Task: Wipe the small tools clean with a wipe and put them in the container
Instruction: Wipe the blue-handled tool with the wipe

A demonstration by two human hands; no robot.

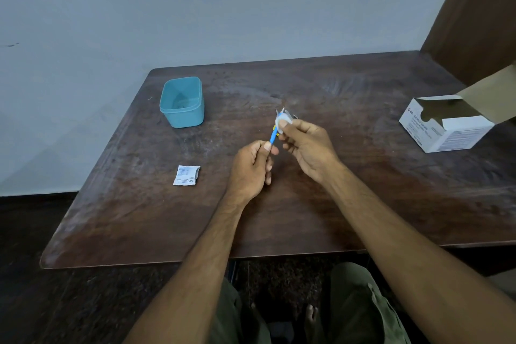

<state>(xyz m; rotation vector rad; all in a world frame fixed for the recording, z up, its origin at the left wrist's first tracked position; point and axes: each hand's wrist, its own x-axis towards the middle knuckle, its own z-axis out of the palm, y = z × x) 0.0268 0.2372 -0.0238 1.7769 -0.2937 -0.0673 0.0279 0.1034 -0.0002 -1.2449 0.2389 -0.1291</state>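
- Tub [183,102]: far left of table [363,190], upright.
- Wrapper [186,175]: flat, nearer than tub.
- Left hand [251,167]: pinches blue tool [273,137] by its lower end.
- Right hand [305,145]: pinches wipe [283,121] around tool's upper end.
- Box [446,126]: far right, flap open.

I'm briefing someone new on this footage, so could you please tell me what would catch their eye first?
First, the two hands at the table's centre: the left hand holds a blue tool while the right hand rubs a white wipe on its tip. Next, the teal container at far left, a torn packet nearer, and an open swab box at right.
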